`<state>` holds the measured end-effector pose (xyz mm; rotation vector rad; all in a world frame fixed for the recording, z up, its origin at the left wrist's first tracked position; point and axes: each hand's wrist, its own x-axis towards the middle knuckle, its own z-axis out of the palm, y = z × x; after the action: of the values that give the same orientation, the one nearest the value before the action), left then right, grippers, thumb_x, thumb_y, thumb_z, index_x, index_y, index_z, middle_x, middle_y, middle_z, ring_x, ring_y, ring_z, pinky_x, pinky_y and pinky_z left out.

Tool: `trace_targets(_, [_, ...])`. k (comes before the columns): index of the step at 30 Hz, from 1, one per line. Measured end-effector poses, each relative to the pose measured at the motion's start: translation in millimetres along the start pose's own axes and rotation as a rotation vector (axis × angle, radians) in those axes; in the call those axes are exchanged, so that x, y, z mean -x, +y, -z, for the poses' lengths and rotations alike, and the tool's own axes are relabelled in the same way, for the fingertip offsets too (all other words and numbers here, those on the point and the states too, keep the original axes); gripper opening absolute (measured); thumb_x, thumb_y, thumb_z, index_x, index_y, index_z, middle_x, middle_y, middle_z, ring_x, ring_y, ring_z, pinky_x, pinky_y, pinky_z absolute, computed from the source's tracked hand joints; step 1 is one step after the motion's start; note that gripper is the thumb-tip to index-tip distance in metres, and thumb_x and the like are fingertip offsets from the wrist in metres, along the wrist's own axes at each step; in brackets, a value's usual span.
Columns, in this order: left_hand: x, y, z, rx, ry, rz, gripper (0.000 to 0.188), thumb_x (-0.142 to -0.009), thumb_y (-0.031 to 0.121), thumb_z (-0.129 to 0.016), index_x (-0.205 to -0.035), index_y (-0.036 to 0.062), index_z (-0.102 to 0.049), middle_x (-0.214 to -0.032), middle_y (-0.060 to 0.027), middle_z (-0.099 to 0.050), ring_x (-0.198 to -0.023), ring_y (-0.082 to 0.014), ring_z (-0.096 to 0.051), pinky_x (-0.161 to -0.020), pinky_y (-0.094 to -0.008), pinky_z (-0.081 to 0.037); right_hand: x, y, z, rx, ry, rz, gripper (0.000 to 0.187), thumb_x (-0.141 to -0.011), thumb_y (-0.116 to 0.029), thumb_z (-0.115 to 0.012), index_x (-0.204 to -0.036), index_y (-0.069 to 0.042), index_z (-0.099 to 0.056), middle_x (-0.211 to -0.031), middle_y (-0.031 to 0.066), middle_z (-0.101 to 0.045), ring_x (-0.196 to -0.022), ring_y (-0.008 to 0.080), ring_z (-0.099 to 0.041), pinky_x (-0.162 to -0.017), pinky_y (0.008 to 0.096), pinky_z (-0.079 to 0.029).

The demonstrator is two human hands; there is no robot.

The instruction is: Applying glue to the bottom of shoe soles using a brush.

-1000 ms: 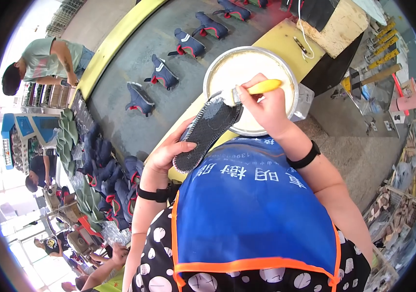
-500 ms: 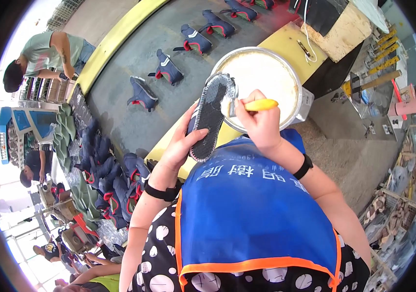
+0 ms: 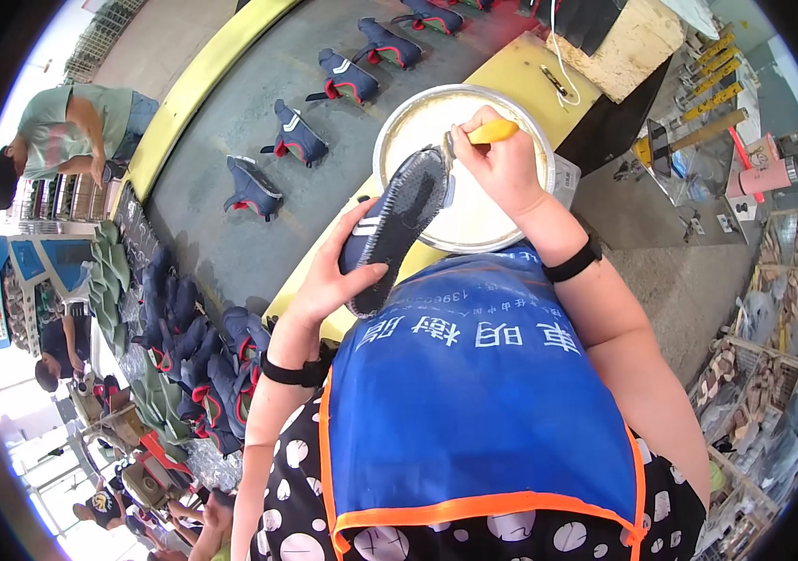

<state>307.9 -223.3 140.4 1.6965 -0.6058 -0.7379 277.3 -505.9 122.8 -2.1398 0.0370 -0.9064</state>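
My left hand (image 3: 341,266) is closed round a dark blue shoe upper (image 3: 403,220), its black sole side turned up toward me, with white stitching along the rim. A wet sheen covers the toe half of that underside. In my right hand (image 3: 502,173) is a brush with a yellow handle (image 3: 492,132), held in a pinch. The brush's head meets the edge of the toe; its bristles are partly hidden. Just beyond and below both hands stands a round metal pot (image 3: 545,187) holding a creamy white substance.
Several blue shoe uppers with red lining (image 3: 300,134) stand in a row on the grey conveyor belt (image 3: 203,220). More uppers (image 3: 195,337) lie piled at the left, beside green pieces (image 3: 111,280). A person (image 3: 72,131) works across the belt. Tools hang at the right.
The brush has moved from the side of the sole up to its toe end. The wet sheen on the toe half looks wider. The whole view has shifted slightly.
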Motion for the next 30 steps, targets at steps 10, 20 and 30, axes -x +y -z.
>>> trace_targets(10, [14.0,-8.1,18.0,0.62,-0.071,0.246,0.083,-0.073,0.018,-0.068,-0.149,0.002,-0.036,-0.137,-0.0124,-0.052,-0.126,-0.0217,-0.05,-0.108,-0.0321,-0.037,3.5,-11.5,7.9,-0.064,-0.138,-0.03,0.009,-0.087,-0.008,-0.07,-0.084,-0.005,-0.062,-0.076,0.005,-0.061,-0.064,0.0171,-0.06,-0.058,0.0286,-0.046])
trace_targets(20, [16.2,-18.1,30.7,0.64,-0.098,0.307,0.08,-0.077,0.015,-0.065,-0.15,0.001,-0.034,-0.139,-0.0127,-0.051,-0.124,-0.0201,-0.051,-0.107,-0.0308,-0.039,-18.0,-61.3,-16.1,-0.426,-0.29,0.193,0.012,-0.082,-0.004,-0.075,-0.091,-0.004,-0.067,-0.082,0.0065,-0.063,-0.073,0.0174,-0.061,-0.064,0.0283,-0.047])
trace_targets(30, [43.8,-92.9,83.7,0.979,0.175,0.339,0.056,-0.089,0.017,-0.059,-0.14,0.0006,-0.043,-0.122,-0.0139,-0.062,-0.097,-0.0215,-0.069,-0.081,-0.0361,-0.06,-13.1,-18.1,-33.2,-0.306,-0.081,-0.274,0.01,-0.091,-0.001,-0.066,-0.1,0.002,-0.063,-0.087,0.0038,-0.06,-0.079,0.0104,-0.059,-0.069,0.0239,-0.049])
